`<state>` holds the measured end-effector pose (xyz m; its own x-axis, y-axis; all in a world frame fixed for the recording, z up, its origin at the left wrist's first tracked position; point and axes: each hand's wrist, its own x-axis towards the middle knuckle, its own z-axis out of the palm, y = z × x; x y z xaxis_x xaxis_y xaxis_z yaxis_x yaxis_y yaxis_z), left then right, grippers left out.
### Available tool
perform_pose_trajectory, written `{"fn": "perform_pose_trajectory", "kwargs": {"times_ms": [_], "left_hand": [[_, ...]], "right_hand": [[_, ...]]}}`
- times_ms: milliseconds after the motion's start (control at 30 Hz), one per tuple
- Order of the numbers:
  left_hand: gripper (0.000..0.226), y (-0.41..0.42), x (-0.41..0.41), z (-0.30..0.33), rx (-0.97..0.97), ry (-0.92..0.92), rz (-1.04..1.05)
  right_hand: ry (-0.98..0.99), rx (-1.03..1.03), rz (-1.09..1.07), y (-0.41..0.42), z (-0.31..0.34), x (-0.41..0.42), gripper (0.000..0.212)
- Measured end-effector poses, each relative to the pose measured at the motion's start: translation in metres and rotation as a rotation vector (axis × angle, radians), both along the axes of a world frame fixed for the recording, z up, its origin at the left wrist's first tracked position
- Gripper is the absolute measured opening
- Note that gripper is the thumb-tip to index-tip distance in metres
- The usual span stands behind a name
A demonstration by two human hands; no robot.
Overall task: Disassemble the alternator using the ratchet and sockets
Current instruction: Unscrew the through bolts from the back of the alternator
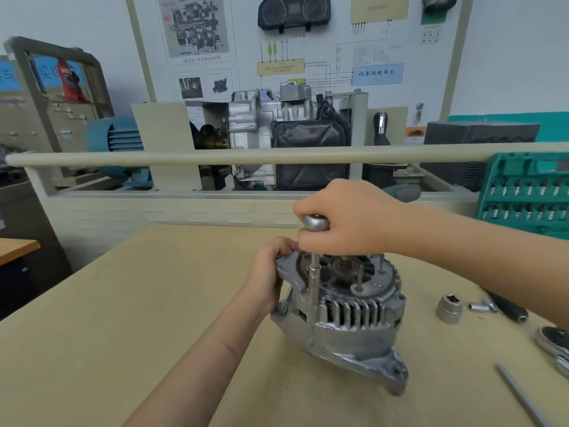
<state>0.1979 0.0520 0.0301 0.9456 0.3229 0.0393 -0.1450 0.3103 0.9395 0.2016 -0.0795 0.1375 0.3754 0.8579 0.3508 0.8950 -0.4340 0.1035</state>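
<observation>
Grey cast-aluminium alternator (pixel 348 315) stands on the tan table (pixel 123 318), rear face up, mounting ear toward the camera. Right hand (pixel 351 220) is curled round the ratchet (pixel 315 223), fingers wrapped over its round chrome head; the green-grey handle end pokes out past the wrist. From the head a long extension with socket (pixel 314 282) runs straight down along the near-left side of the housing, apparently onto a through-bolt (the bolt head itself is hidden by the socket). Left hand (pixel 271 269) grips the left rim of the alternator, fingers curled over the upper edge, thumb side against the body.

Step in hand, as judged: loosening one through-bolt.

Notes for doing it well:
- Keep the extension in line with the bolt; any lean invites the socket to slip and round the head.
- Press down on the ratchet head while swinging the handle.
- Left hand should brace against the turning force, since the housing sits on a narrow base and could tip or rotate.
- Two studs beside the central bearing stand close to the swing path; keep knuckles clear.

Elsewhere on the table: a loose large socket (pixel 449 308) to the right, a small socket (pixel 482 307) beside it, a second ratchet head (pixel 555 342) at the right edge. Green socket case (pixel 523 192) stands open at the far right.
</observation>
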Motion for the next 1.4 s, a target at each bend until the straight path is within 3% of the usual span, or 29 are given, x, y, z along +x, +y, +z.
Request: {"fn": "perform_pose_trajectory", "kwargs": {"times_ms": [167,333,467,800,833,900,967,1033,1133,1200,1300,1400], "left_hand": [[0.019,-0.015,-0.02,-0.009,0.003,-0.05,0.198],[0.014,-0.035,-0.042,-0.023,0.189,-0.187,0.39],[0.014,-0.029,-0.039,-0.022,0.171,-0.183,0.35],[0.022,-0.005,-0.005,-0.013,-0.205,-0.086,0.019],[0.024,-0.005,-0.005,-0.014,-0.14,-0.064,0.078],[0.016,-0.003,-0.015,-0.014,0.179,-0.058,0.352],[0.003,0.001,-0.034,-0.008,0.481,-0.204,0.5],[0.004,0.005,-0.053,0.004,0.635,-0.334,0.285],[0.01,0.005,-0.067,0.02,0.853,-0.303,-0.138],[0.016,0.004,-0.065,0.023,0.922,-0.276,-0.185],[0.019,0.005,-0.06,0.023,0.866,-0.282,-0.183],[0.018,0.005,-0.057,0.021,0.838,-0.33,-0.18]], "right_hand": [[-0.056,0.042,-0.164,-0.012,-0.005,-0.015,0.031],[-0.058,0.028,-0.345,-0.031,-0.003,-0.017,0.035],[-0.089,0.078,-0.291,-0.029,-0.007,-0.021,0.042],[0.031,0.128,-0.08,-0.007,-0.008,-0.004,0.037],[0.045,0.12,-0.078,-0.006,-0.007,-0.002,0.038],[0.052,0.094,-0.08,-0.006,-0.005,0.0,0.04],[0.041,0.071,-0.1,-0.006,-0.004,-0.001,0.04],[0.022,0.069,-0.126,-0.005,-0.005,-0.002,0.038],[0.009,0.101,-0.13,-0.001,-0.008,-0.006,0.032],[0.011,0.125,-0.133,0.003,-0.009,-0.008,0.033],[-0.027,0.16,-0.157,0.006,-0.011,-0.013,0.034],[-0.011,0.37,-0.153,0.0,-0.017,-0.02,0.026]]}}
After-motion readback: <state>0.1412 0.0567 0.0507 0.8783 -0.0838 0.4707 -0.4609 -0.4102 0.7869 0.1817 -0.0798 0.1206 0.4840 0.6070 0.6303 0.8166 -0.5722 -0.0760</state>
